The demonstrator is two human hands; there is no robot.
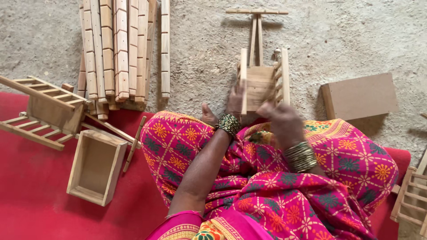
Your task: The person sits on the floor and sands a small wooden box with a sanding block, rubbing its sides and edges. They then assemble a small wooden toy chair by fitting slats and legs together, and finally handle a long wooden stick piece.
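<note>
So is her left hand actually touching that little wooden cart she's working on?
Touching. The head view shows the left hand pressed against the side rail of the wooden cart, fingers overlapping the wood with no gap.

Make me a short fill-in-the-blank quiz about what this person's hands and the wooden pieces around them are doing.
1. Both the left hand and the right hand hold a small wooden ____.
2. The open wooden box lies on a ____ mat.
3. The stack of notched slats lies on the person's ____ side.

Missing words: cart; red; left
</note>
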